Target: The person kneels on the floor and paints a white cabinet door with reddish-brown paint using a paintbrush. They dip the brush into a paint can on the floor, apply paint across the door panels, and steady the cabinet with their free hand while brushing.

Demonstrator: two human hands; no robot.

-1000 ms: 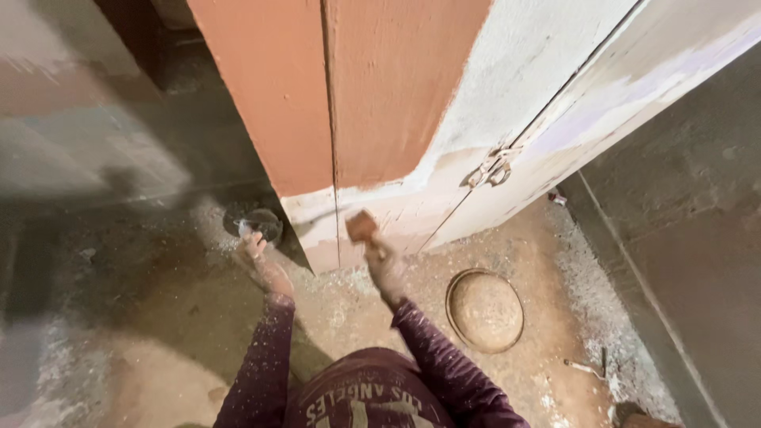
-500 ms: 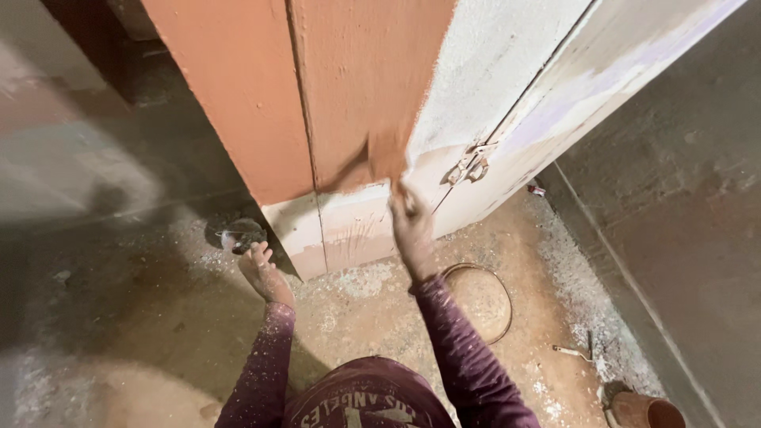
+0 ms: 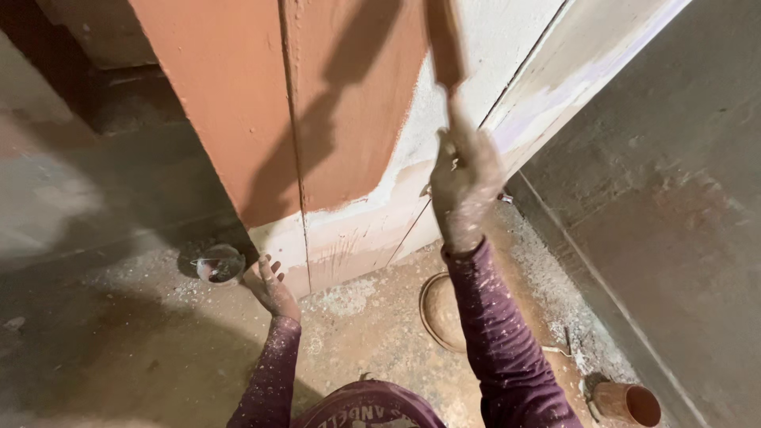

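Right hand: we see our right hand (image 3: 466,184) raised against the wall, its fingers (image 3: 445,152) closed around the handle of a flat paintbrush with terracotta-coloured bristles (image 3: 444,40); the hand is speckled with pale dust and paint.
Paintbrush: we see it pointing upward from the fist, bristles lying on the wall right at the ragged edge where the terracotta coat meets the bare plaster, near the top of the head view.
Left hand: our left hand (image 3: 268,281) hangs low near the foot of the wall, fingers spread open and holding nothing, palm turned toward the wall.
Small bowl: a small round shiny bowl (image 3: 219,264) sits on the floor just beside our left hand, apart from the fingertips; we cannot tell what it holds.
Wall: the white plastered wall panel (image 3: 507,47) is covered on its left part by a terracotta painted area (image 3: 238,103), with a vertical seam running down through the paint; the bottom strip remains pale.
Sleeves: dark purple sleeves flecked with white (image 3: 499,341) cover both our arms.
Round pan: a shallow round tan pan (image 3: 441,313) lies on the floor at the wall's base, partly hidden behind our right forearm.
Cup: an orange-brown cylindrical cup (image 3: 630,403) stands on the floor at the lower right.
Floor: the dusty concrete floor (image 3: 119,349) is strewn with pale grit near the wall.
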